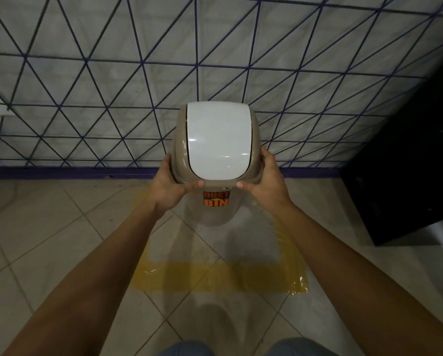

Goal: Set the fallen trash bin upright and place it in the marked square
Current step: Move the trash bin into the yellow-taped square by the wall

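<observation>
The trash bin (pixel 216 160) stands upright, seen from above: a white swing lid in a beige rim, with an orange "DUST BIN" sticker on its pale body. My left hand (pixel 173 185) grips the rim's left side and my right hand (pixel 264 182) grips its right side. The bin's base is inside the far part of the marked square (pixel 215 277), outlined in yellow tape on the tiled floor. Whether the base touches the floor I cannot tell.
A wall (pixel 112 86) with a dark blue triangle pattern runs right behind the bin. A black cabinet (pixel 408 163) stands to the right of the square. My knees (pixel 241 349) show at the bottom edge.
</observation>
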Available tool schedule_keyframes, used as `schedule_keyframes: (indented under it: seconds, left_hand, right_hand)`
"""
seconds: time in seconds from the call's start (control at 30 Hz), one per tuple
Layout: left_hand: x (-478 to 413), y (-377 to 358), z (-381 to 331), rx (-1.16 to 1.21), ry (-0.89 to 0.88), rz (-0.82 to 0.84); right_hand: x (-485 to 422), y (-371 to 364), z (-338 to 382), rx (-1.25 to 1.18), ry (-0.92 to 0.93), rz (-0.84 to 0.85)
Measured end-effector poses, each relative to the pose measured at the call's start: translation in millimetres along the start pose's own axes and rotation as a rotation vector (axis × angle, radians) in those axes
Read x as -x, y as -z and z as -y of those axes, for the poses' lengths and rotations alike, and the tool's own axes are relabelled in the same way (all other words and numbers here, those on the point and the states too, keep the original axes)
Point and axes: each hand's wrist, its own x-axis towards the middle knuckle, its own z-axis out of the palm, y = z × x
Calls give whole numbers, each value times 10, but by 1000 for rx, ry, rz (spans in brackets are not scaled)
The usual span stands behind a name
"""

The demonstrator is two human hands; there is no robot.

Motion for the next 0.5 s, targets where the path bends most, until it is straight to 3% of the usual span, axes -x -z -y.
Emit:
schedule_keyframes:
  seconds: [0.5]
  left_hand:
    - [17,7,-40,-76,-6,7]
  right_hand:
    - [-69,53,2,-3,-32,30]
